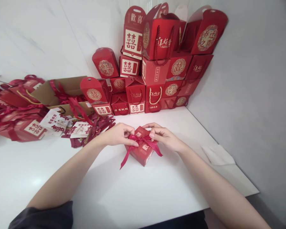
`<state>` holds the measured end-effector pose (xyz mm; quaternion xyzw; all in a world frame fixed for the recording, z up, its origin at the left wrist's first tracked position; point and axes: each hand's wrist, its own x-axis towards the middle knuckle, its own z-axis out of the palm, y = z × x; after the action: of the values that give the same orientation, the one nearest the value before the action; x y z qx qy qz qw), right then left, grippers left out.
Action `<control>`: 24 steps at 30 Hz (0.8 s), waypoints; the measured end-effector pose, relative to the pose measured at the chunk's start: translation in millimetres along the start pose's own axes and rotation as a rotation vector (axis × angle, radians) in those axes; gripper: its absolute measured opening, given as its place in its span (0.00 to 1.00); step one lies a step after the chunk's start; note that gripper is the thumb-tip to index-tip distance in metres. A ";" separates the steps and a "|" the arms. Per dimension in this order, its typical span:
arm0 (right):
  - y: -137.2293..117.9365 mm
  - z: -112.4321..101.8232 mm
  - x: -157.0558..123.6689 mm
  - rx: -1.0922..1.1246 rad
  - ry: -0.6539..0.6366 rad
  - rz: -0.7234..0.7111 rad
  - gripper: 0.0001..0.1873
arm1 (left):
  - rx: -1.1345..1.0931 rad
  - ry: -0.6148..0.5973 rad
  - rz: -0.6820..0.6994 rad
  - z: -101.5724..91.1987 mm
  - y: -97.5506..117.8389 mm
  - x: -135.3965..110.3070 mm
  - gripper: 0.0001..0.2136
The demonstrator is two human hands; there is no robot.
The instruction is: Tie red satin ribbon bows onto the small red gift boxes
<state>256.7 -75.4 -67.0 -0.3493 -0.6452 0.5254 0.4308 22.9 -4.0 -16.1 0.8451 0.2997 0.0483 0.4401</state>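
Observation:
A small red gift box with pale lettering sits on the white table in front of me. A magenta ribbon is tied across its top, with two tails hanging down the near sides. My left hand pinches the ribbon at the left of the knot, thumb over the box top. On the other side my right hand pinches the ribbon between thumb and fingers, just right of the knot. Parts of the bow are hidden under the fingertips.
Stacked red boxes stand against the back corner. To the left are a cardboard carton with ribbons, printed cards, a pile of dark red ribbon pieces and more red boxes. A white sheet lies by the right wall.

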 end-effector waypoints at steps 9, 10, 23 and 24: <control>15.6 -5.3 0.4 0.044 -0.011 -0.036 0.16 | -0.229 -0.023 0.060 4.0 -15.7 4.7 0.16; 17.4 -6.1 0.6 0.054 -0.015 -0.036 0.16 | -0.275 -0.029 0.065 5.1 -17.9 5.6 0.16; 19.6 -8.8 -0.1 0.090 -0.038 -0.005 0.18 | -0.542 -0.020 0.106 12.0 -35.4 11.7 0.21; 18.6 -8.8 0.0 0.073 -0.037 -0.006 0.18 | -0.543 -0.020 0.108 12.0 -35.9 11.5 0.21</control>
<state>264.8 -68.3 -84.5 -0.3217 -0.6345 0.5538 0.4326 19.8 9.3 -53.2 0.7114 0.2258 0.1417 0.6503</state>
